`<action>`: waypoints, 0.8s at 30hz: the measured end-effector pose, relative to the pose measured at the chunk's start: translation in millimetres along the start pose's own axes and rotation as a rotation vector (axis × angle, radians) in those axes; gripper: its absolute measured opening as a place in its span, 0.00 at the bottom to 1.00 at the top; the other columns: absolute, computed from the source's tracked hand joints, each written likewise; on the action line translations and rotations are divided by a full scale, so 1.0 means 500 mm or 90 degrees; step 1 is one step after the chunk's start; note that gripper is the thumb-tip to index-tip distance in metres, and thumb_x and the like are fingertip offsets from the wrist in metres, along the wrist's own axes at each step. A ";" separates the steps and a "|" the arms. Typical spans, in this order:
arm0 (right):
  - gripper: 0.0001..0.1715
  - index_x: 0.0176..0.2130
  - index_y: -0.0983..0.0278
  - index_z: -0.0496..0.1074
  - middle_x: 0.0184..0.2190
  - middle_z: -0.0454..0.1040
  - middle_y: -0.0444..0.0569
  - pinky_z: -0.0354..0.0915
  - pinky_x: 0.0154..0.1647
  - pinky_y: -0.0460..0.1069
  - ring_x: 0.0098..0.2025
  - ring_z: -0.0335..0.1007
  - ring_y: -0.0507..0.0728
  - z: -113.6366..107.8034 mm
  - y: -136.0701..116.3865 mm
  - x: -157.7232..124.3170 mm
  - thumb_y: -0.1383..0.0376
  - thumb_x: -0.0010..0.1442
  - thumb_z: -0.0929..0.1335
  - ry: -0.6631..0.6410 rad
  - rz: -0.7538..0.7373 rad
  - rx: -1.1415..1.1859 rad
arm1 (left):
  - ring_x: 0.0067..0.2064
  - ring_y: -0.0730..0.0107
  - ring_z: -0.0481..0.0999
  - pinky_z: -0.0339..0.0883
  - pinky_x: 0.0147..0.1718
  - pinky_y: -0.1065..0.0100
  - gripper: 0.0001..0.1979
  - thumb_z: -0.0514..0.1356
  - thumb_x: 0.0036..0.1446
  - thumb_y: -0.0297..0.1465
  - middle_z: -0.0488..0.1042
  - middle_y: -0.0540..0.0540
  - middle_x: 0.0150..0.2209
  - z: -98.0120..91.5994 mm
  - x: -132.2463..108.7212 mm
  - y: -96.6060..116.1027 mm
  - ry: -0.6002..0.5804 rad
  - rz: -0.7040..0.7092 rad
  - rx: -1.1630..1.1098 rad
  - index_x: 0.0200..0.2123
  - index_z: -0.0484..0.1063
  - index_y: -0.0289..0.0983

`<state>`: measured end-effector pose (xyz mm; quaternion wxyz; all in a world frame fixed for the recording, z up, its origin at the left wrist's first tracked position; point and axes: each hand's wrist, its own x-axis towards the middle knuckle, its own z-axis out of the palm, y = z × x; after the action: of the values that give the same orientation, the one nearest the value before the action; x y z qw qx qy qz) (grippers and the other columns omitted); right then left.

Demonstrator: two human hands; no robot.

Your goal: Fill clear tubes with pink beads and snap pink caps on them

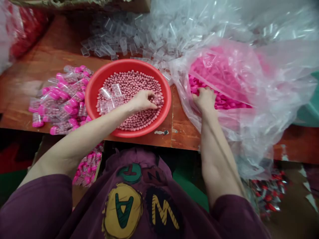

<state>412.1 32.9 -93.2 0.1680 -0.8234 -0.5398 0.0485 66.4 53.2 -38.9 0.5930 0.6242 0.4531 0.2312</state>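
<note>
My left hand [143, 101] is inside a red plastic basin [128, 133] of small pink beads [134, 119]. Its thumb and fingers are curled around what looks like a clear plastic tube, blurred against the beads at the right side. Several clear tubes [111, 98] lie on the beads to the left of this hand. My right hand [206, 99] reaches into an open clear plastic bag [183, 74] of bright pink plastic caps [221, 103]. Its fingertips are among the caps and partly hidden, so whether they grip one is unclear.
Filled tubes with pink caps [62, 96] are heaped left of the basin. Loose empty clear tubes [159, 36] cover the back of the red-brown table [185, 131]. More filled tubes [88, 166] lie below the table edge. A cardboard box [99, 5] stands at the back.
</note>
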 end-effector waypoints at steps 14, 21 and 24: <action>0.27 0.65 0.52 0.79 0.52 0.82 0.60 0.74 0.59 0.72 0.51 0.81 0.72 -0.009 -0.150 -0.169 0.42 0.79 0.70 0.184 -0.195 0.437 | 0.41 0.67 0.87 0.80 0.43 0.66 0.07 0.67 0.71 0.25 0.87 0.41 0.41 -0.061 -0.174 -0.002 -0.072 -0.129 -0.479 0.50 0.82 0.33; 0.28 0.58 0.51 0.82 0.43 0.83 0.46 0.79 0.38 0.56 0.37 0.79 0.57 0.000 -0.333 -0.246 0.39 0.69 0.78 -0.198 -0.160 0.767 | 0.34 0.72 0.84 0.76 0.37 0.70 0.04 0.62 0.74 0.24 0.82 0.46 0.35 -0.063 -0.197 -0.019 -0.028 -0.134 -0.490 0.43 0.76 0.34; 0.33 0.59 0.52 0.81 0.47 0.85 0.46 0.81 0.39 0.55 0.38 0.80 0.57 0.010 -0.351 -0.242 0.37 0.65 0.80 -0.252 -0.197 0.754 | 0.34 0.73 0.84 0.76 0.36 0.70 0.04 0.63 0.73 0.23 0.81 0.48 0.36 -0.067 -0.204 -0.021 -0.028 -0.104 -0.492 0.47 0.77 0.35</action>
<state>207.6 -12.3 -52.2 0.4965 -0.4792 -0.5553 0.4642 -13.4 -16.2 -17.1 0.8101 0.3215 0.3683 0.3235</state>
